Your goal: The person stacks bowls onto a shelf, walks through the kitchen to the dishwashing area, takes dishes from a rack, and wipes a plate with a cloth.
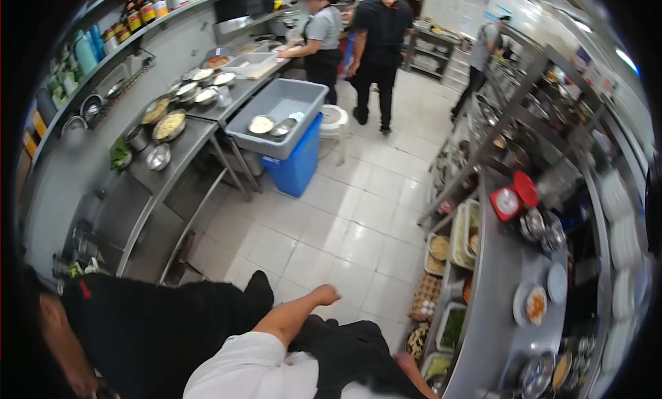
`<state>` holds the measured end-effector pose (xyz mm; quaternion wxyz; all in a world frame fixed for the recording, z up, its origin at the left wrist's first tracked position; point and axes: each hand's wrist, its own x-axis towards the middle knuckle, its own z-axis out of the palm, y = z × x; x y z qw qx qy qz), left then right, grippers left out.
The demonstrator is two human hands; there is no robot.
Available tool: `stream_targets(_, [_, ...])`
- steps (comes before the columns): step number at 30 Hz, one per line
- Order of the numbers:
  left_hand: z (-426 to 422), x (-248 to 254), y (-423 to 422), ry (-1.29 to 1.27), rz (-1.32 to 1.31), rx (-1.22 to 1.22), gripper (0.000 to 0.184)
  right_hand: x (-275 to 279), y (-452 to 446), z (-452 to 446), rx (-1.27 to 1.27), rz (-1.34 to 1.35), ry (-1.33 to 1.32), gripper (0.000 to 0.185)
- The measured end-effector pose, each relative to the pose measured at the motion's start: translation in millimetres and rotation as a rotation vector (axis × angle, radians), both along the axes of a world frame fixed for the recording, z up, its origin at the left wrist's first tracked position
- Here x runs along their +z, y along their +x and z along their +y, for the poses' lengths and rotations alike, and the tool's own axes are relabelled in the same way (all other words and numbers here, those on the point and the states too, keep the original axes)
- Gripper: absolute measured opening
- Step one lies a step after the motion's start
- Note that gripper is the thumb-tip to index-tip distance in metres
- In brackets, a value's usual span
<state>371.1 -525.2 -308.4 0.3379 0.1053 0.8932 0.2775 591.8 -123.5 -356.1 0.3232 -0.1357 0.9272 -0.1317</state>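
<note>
My left hand (325, 295) is held out in front of my body above the tiled floor. Its fingers look curled in, and nothing shows in them. Low on the right is my right hand (405, 361), close to the food containers under the counter edge; its fingers are too blurred to make out. Nearest to it are a container of cut pieces (417, 338), a tray of green leaves (452, 328) and a pale green tray (437, 364). Behind these stand egg cartons (425, 295) with several eggs.
A co-worker in black (158, 323) is close on my left. Further ahead, people stand by the left counter (196, 127) and in the aisle. A grey tub (241, 127) sits above a blue bin (296, 168). The right counter (493, 275) holds a plate of food (534, 304) and a red scale (507, 202).
</note>
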Motion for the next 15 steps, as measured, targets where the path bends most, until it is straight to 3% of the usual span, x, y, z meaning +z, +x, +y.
stream_targets(1, [15.8, 10.2, -31.1, 0.066, 0.018, 0.039, 0.043, -112.3, 46.6, 39.8, -0.176, -0.096, 0.032, 0.031])
stream_targets(2, [28.1, 16.8, -56.4, 0.148, 0.082, 0.059, 0.041, -171.9, 76.5, 59.7, -0.358, -0.174, 0.068, 0.033])
stream_targets(4, [45.2, 35.1, -98.5, 0.181, 0.153, 0.118, 0.038, -103.3, 73.7, 54.8, -0.631, -0.381, -0.198, 0.033])
stream_targets(7, [46.5, 52.3, -135.8, 0.165, 0.11, 0.18, 0.037, -81.8, -7.4, 57.4, -0.625, -0.447, -0.24, 0.033])
stream_targets(12, [-19.2, 15.9, -127.8, -0.105, -0.017, 0.177, 0.037, -69.1, -182.1, 83.1, -0.386, -0.406, -0.232, 0.034])
stream_targets(14, [-54.1, 6.3, -106.4, -0.231, -0.067, 0.227, 0.035, -44.3, -288.6, 85.1, 0.072, -0.294, 0.009, 0.034])
stream_targets(15, [-70.3, 3.7, -93.8, -0.338, -0.026, 0.083, 0.034, -20.5, -348.5, 77.2, 0.374, -0.215, 0.186, 0.034])
